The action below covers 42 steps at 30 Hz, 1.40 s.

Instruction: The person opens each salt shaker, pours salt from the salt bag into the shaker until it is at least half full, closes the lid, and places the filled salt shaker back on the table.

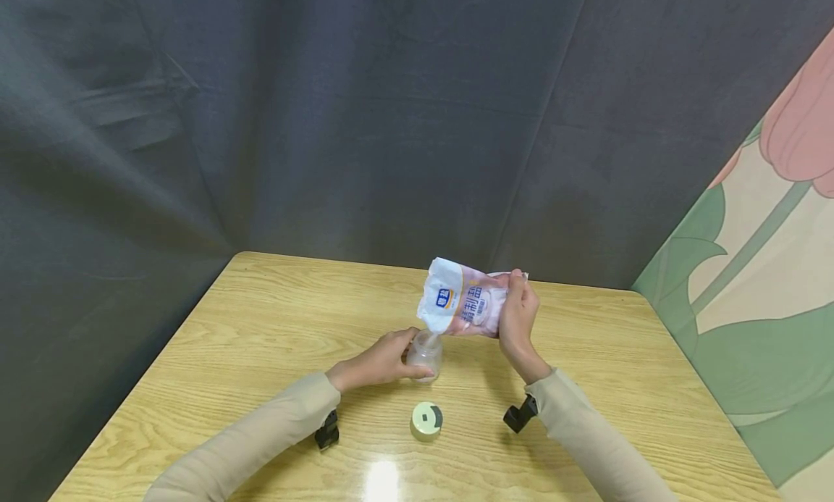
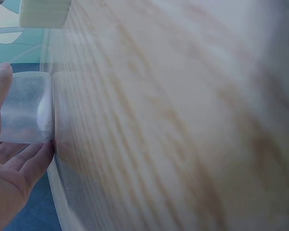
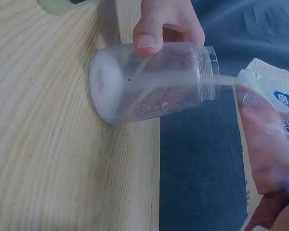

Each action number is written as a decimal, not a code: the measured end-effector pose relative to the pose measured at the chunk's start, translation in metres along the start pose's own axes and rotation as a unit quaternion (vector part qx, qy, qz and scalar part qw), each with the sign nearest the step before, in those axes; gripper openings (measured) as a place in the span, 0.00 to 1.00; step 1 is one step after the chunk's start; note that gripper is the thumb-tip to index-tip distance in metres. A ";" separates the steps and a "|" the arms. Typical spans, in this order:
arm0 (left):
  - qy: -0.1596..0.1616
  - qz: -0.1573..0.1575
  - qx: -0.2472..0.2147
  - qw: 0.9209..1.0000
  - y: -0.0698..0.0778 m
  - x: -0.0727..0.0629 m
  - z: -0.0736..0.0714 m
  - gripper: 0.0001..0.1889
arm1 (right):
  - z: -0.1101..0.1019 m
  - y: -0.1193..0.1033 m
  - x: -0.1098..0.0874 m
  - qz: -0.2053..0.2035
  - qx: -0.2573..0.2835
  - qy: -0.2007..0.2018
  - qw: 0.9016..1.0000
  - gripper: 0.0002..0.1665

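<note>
With its thumb on one side and fingers on the other, my left hand [image 1: 379, 361] grips a clear jar [image 1: 426, 357] that stands upright on the table. My right hand [image 1: 519, 315] holds a pink and white salt bag [image 1: 465, 303], tipped so its torn corner points down at the jar's open mouth. A thin stream of white salt [image 3: 226, 80] runs from the bag into the jar in the right wrist view. Salt covers the jar's bottom, and some grains cling to its wall. The left wrist view shows the jar [image 2: 26, 108] between thumb and fingers.
A pale green lid [image 1: 425, 421] lies on the wooden table [image 1: 274, 321], on the near side of the jar. Behind the table hangs a dark curtain [image 1: 391, 125]. A wall with painted flowers [image 1: 749, 328] borders the right side.
</note>
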<state>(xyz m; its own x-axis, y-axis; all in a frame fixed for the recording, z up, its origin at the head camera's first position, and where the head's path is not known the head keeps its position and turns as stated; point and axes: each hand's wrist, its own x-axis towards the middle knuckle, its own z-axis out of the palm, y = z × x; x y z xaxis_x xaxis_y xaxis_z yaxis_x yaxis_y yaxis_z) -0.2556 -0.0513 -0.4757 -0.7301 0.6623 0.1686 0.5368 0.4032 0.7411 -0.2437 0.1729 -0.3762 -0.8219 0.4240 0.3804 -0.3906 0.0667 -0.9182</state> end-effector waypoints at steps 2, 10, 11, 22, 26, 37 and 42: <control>0.000 0.001 0.000 1.000 0.000 0.000 0.000 0.32 | 0.000 0.000 0.000 -0.004 -0.002 0.001 1.000 0.25; 0.001 0.004 0.001 1.000 0.000 0.000 0.000 0.32 | -0.004 0.030 0.013 0.002 0.002 0.006 1.000 0.24; 0.001 0.005 0.001 1.000 0.000 0.000 0.000 0.32 | -0.004 0.031 0.014 0.004 0.004 0.006 1.000 0.24; 0.000 -0.003 0.001 1.000 0.002 0.000 0.000 0.33 | -0.004 0.030 0.012 0.004 0.006 -0.001 1.000 0.24; 0.000 -0.002 0.003 1.000 0.002 0.000 0.000 0.33 | -0.003 0.030 0.012 -0.002 0.006 -0.001 1.000 0.24; -0.002 -0.005 -0.004 1.000 0.003 -0.001 0.000 0.33 | -0.004 0.034 0.014 0.002 0.009 -0.003 1.000 0.24; 0.000 -0.002 -0.003 1.000 0.003 0.000 0.001 0.32 | -0.005 0.034 0.014 0.000 0.005 -0.007 1.000 0.24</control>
<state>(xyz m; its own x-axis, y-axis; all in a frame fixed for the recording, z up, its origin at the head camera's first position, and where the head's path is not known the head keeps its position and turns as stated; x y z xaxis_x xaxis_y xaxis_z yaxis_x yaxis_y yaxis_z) -0.2537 -0.0498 -0.4745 -0.7317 0.6610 0.1661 0.5317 0.4011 0.7459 -0.2662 0.1852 -0.4024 -0.8276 0.4111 0.3821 -0.3948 0.0574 -0.9170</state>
